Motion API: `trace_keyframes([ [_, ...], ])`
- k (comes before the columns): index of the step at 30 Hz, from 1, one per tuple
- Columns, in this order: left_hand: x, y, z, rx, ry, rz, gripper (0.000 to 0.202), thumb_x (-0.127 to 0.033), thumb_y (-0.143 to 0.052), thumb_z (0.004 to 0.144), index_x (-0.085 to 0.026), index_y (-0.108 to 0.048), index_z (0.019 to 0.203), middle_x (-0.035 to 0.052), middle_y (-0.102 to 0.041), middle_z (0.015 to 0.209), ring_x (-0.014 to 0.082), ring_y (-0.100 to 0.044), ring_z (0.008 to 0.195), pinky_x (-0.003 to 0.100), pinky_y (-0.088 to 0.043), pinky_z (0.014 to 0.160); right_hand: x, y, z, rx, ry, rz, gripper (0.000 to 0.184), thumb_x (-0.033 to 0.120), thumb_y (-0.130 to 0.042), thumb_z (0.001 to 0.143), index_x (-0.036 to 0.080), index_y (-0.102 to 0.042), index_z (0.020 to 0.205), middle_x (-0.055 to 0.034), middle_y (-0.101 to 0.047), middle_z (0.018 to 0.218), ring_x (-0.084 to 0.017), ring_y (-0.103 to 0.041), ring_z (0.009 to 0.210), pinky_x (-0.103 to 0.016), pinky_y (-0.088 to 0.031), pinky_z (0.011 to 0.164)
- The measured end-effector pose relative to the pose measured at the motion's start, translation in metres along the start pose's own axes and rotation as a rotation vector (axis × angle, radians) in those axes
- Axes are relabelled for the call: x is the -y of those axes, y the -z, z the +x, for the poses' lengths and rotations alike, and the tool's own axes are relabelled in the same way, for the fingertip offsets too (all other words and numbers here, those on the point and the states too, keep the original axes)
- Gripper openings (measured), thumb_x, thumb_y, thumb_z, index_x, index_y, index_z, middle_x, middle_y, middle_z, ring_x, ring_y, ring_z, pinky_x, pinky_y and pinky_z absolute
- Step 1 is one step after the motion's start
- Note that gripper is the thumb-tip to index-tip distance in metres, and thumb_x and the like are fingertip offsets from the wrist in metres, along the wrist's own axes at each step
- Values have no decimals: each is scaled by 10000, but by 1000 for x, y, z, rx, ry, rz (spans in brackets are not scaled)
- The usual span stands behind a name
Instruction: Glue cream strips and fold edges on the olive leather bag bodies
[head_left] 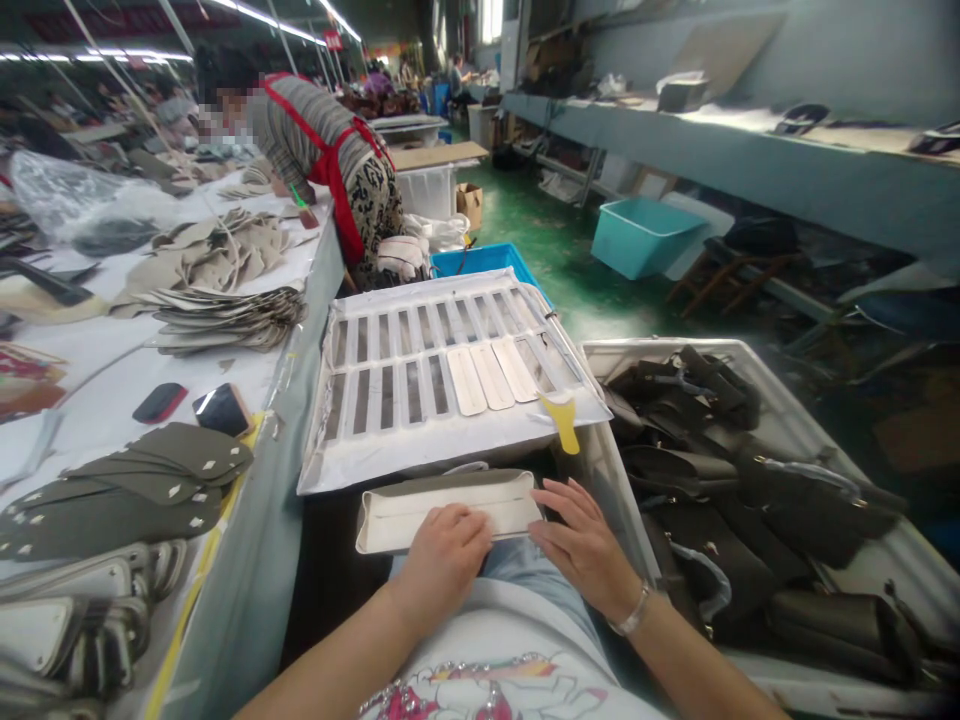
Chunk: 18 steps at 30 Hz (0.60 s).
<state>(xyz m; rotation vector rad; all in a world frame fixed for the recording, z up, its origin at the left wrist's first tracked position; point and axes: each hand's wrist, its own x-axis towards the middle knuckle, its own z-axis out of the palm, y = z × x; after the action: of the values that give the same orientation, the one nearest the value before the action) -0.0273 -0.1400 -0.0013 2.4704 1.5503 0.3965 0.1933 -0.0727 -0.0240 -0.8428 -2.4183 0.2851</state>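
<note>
A flat olive and white bag panel (420,510) lies across my lap. My left hand (444,555) rests on its near edge with the fingers curled down onto it. My right hand (585,540) lies flat at the panel's right end, fingers stretched out and touching it. Just beyond stands a white slotted tray (375,455) with three pale strips (491,375) laid in its slots and a yellow scraper (564,420) on its right side.
A white bin (795,420) of dark olive bag parts (720,470) stands to my right. On the left a long table (97,400) holds stacks of olive and beige panels and two phones. Another person in a red apron (330,150) leans over it farther on. Blue tubs sit on the green floor.
</note>
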Motion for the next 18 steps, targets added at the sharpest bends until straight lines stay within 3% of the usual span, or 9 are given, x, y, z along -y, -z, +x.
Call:
trace_keyframes([
  [5,-5,-3,4,-14,59,-6,208,-161,-445,861,-205,-585,1008,33,-619,1068,225,-481,959,377,-387,797,9,0,4,-28,-46,-65,135,189,-527,812,222,-641,746,-56,-554,1197,-225,-409,1205,-474,-288,1038],
  [10,-15,-5,10,-33,155,18,191,-160,-448,851,-197,-594,968,42,-612,1053,227,-476,962,392,-379,795,31,-10,6,-79,-249,-145,143,184,-479,820,209,-588,731,-74,-516,1238,-246,-388,1218,-491,-289,1023],
  [13,-19,-2,14,-28,236,25,159,-157,-454,841,-198,-592,909,37,-597,1043,222,-475,956,388,-379,791,35,-17,4,-150,-352,-136,84,228,-475,819,188,-549,829,-132,-479,1255,-262,-409,1189,-481,-327,990],
  [16,-19,3,19,-14,312,2,103,-163,-488,820,-200,-583,804,25,-587,1000,212,-477,933,366,-386,766,30,-21,0,-208,-526,-97,211,360,-534,779,172,-505,869,-164,-563,1047,-275,-512,1009,-432,-424,849],
  [18,-18,6,22,-4,343,-18,80,-168,-512,803,-203,-575,768,21,-575,968,206,-478,914,347,-389,741,24,-21,-3,-70,-690,15,267,459,-540,756,202,-483,709,-79,-578,731,-227,-552,732,-355,-450,657],
])
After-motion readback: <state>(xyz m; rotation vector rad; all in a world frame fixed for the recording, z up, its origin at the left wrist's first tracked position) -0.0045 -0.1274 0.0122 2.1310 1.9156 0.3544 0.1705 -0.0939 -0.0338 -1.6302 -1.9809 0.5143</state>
